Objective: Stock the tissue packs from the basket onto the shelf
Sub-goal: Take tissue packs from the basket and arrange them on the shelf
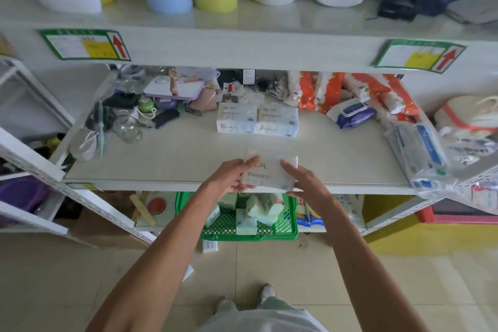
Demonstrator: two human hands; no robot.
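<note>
I have one tissue pack [269, 174] held between both hands at the front edge of the shelf [175, 159], above the green basket [287, 228] on the floor. The left hand [229, 179] grips its left end, fingers curled over the top. The right hand [305, 184] pinches the right end, fingers above and thumb at the near edge. I cannot tell whether it touches the board. Two more packs [257, 122] sit side by side further back.

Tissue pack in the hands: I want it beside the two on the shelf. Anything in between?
Nothing visible does: only bare shelf lies between the held tissue pack and the two stocked packs behind it.
</note>
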